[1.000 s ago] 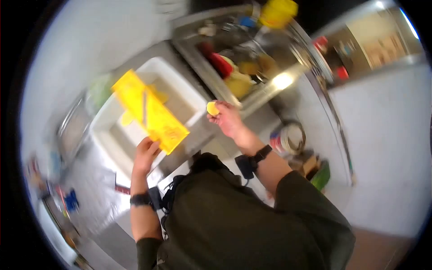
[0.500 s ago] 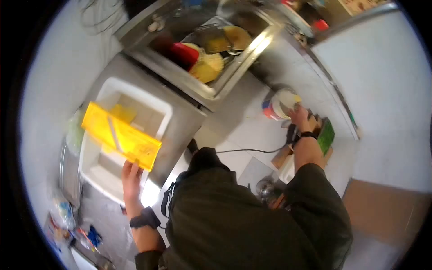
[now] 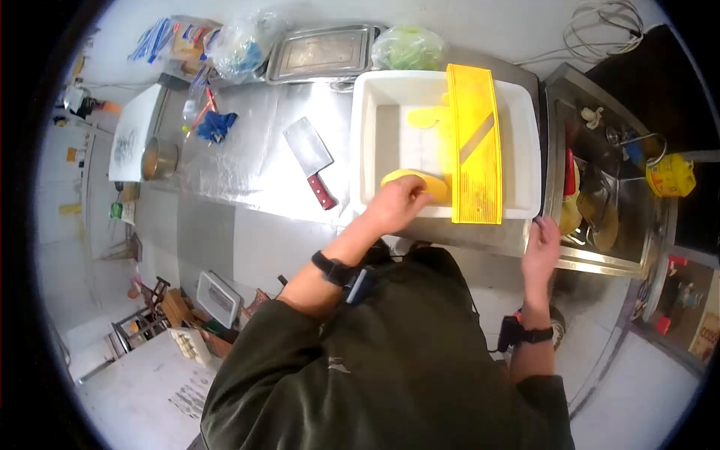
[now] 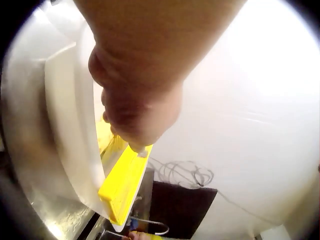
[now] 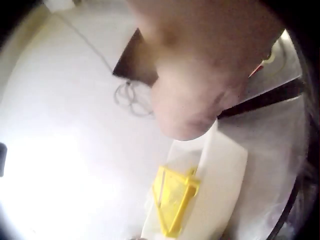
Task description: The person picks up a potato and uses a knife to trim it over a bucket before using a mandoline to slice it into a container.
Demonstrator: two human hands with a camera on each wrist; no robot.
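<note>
A white tub (image 3: 364, 135) stands on the steel counter. A yellow mandoline slicer (image 3: 475, 142) lies across its right part, and thin yellow slices (image 3: 426, 118) lie inside. My left hand (image 3: 394, 204) is at the tub's near rim with its fingers curled on a rounded yellow vegetable piece (image 3: 416, 180). In the left wrist view the left hand (image 4: 137, 110) looks bunched above the slicer (image 4: 122, 185) and the tub rim (image 4: 65, 125). My right hand (image 3: 543, 244) rests on the counter's front edge by the tub's near right corner and holds nothing. The right wrist view shows only its back.
A cleaver (image 3: 311, 157) lies left of the tub. Behind are a metal tray (image 3: 322, 52), a bag of greens (image 3: 409, 46) and plastic bags (image 3: 240, 45). A metal cup (image 3: 159, 157) sits far left. The sink (image 3: 600, 195) at right holds dishes.
The view swung back to the counter. My left hand let go of the slicer, which now lies across the tub, and took a yellow piece. My right hand came up from the floor to the counter edge.
</note>
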